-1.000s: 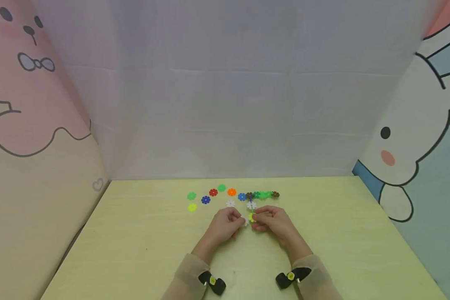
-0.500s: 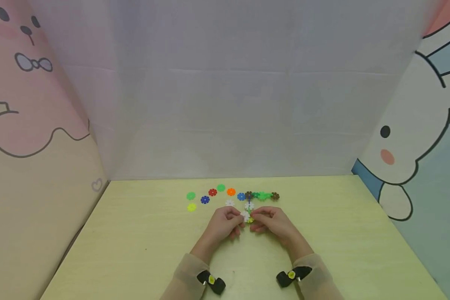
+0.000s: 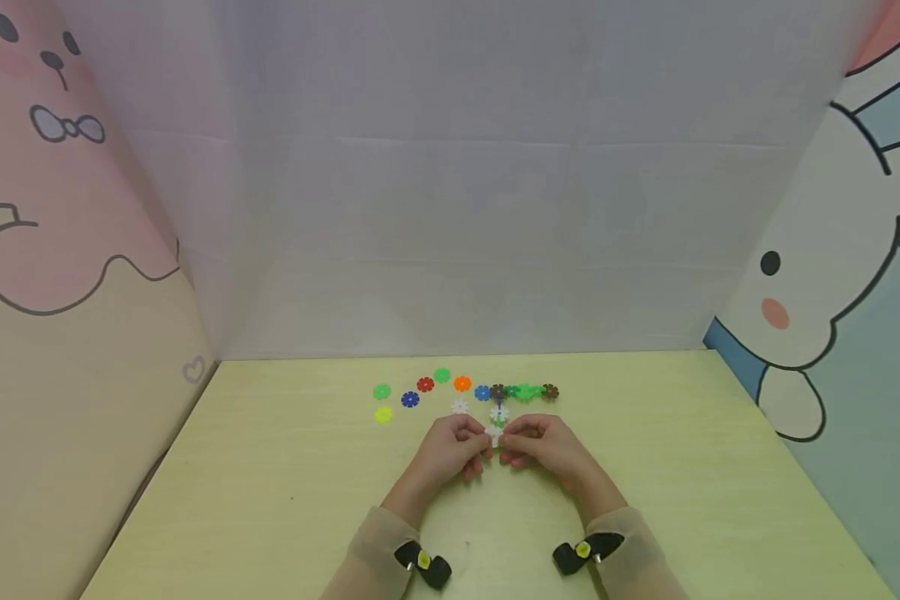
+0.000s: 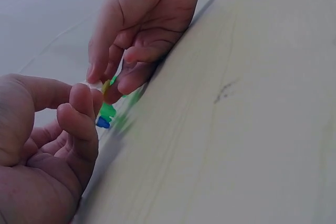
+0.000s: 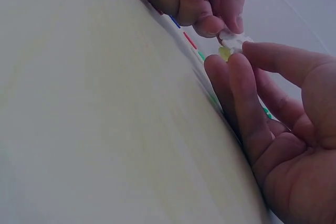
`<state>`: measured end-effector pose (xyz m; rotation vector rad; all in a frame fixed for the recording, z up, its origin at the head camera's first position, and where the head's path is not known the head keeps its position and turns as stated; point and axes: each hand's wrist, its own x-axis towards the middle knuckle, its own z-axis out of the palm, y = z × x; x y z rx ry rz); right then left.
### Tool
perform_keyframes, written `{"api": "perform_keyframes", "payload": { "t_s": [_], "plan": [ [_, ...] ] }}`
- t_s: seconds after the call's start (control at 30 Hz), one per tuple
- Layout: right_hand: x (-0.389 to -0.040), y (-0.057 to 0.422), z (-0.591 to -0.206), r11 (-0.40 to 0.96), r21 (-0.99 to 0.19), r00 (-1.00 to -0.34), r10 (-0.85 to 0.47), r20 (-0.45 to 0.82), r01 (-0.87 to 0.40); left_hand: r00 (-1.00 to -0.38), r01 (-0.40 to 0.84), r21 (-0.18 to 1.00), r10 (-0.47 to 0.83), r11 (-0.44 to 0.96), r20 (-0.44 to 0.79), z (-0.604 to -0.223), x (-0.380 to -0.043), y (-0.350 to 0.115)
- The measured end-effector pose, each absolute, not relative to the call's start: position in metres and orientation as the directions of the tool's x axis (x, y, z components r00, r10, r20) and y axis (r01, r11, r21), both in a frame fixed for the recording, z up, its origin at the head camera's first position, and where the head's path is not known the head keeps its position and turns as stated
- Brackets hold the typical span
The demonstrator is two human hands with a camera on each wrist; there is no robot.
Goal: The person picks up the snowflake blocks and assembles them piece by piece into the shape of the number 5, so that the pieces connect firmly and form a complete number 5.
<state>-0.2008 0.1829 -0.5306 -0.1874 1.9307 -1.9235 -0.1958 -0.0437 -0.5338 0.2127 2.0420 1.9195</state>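
On the pale yellow-green table (image 3: 270,500) my two hands meet at the centre. My left hand (image 3: 477,440) pinches a white snowflake piece (image 3: 493,433) (image 5: 234,39). My right hand (image 3: 512,442) pinches a yellow piece (image 5: 224,52) (image 4: 106,85) right against it. The two pieces touch; whether they are locked together I cannot tell. From them a joined chain (image 3: 499,412) runs back through white, blue and green pieces to a brown piece (image 3: 550,390). In the left wrist view a green piece (image 4: 107,111) and a blue piece (image 4: 103,123) lie under the fingers.
Loose pieces lie in an arc beyond the hands: green (image 3: 382,391), yellow (image 3: 383,414), dark blue (image 3: 410,400), red (image 3: 425,384), orange (image 3: 462,383), white (image 3: 459,406). Cartoon-printed panels (image 3: 60,333) and a plain back wall (image 3: 457,208) close in the table.
My hands have closed together. The white piece in my left hand moved right onto the yellow piece in my right hand, which it now mostly covers in the head view.
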Motion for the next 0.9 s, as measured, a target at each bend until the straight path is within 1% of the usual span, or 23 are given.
{"api": "perform_keyframes", "payload": {
  "t_s": [0.27,0.37,0.47,0.57,0.77,0.9],
  "plan": [
    [-0.199,0.188,-0.527,0.053,-0.98,-0.865,-0.463,-0.195,0.193,-0.95,-0.17,0.982,0.252,0.08,-0.185,-0.537,-0.197,-0.044],
    [-0.198,0.188,-0.526,0.047,-0.979,-0.851,-0.488,-0.197,0.199,-0.946,-0.162,0.981,0.267,0.109,-0.186,-0.538,-0.197,-0.045],
    [-0.198,0.188,-0.526,0.053,-0.977,-0.851,-0.484,-0.205,0.205,-0.941,-0.145,0.983,0.292,0.115,-0.173,-0.537,-0.197,-0.046],
    [-0.199,0.19,-0.526,0.068,-0.979,-0.869,-0.451,-0.202,0.193,-0.942,-0.151,0.985,0.289,0.089,-0.171,-0.537,-0.198,-0.047],
    [-0.201,0.193,-0.522,0.059,-0.983,-0.939,-0.293,-0.182,0.172,-0.956,-0.163,0.985,0.239,0.052,-0.171,-0.537,-0.199,-0.048],
    [-0.202,0.19,-0.521,0.045,-0.984,-0.956,-0.231,-0.178,0.173,-0.957,-0.159,0.986,0.239,0.043,-0.164,-0.537,-0.199,-0.047]
  ]
}}
